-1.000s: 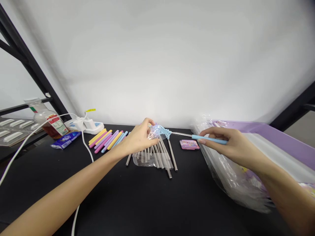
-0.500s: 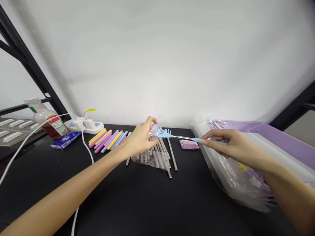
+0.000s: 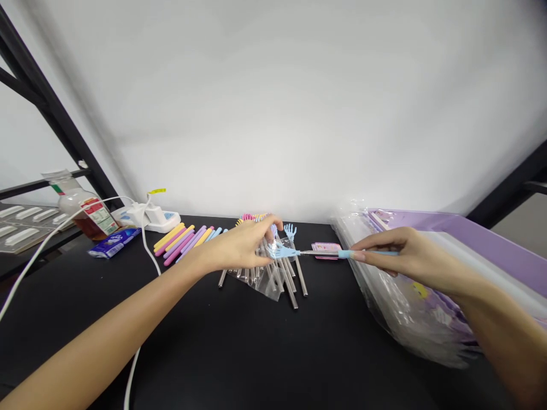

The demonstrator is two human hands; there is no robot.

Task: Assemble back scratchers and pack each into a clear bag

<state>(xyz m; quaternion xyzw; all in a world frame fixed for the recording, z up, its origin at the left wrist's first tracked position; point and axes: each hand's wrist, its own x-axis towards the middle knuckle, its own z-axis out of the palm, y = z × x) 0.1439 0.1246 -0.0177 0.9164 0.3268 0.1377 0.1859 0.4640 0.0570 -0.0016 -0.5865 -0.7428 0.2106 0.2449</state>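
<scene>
My right hand [image 3: 395, 253] pinches the light-blue handle of a small back scratcher [image 3: 299, 252], whose blue claw head points left toward my other hand. My left hand [image 3: 239, 247] is closed on a clear plastic sleeve [image 3: 262, 278] that lies over a pile of metal-shafted scratchers [image 3: 290, 279] on the black table [image 3: 239, 353]. The claw head sits at the mouth of the sleeve. Another blue claw [image 3: 290, 230] pokes up behind it.
Pastel handle sleeves [image 3: 188, 242] lie left of the pile. Farther left are a white power strip [image 3: 147, 217] with cable, a blue packet [image 3: 111, 243] and a bottle [image 3: 83, 208]. A pink card [image 3: 325, 248] lies mid-table. A purple bin [image 3: 470, 245] with clear bags [image 3: 401, 307] fills the right.
Both hands dropped lower toward the table. The right hand brought the scratcher down and slightly left; the left hand pulled the plastic sleeve down over the pile.
</scene>
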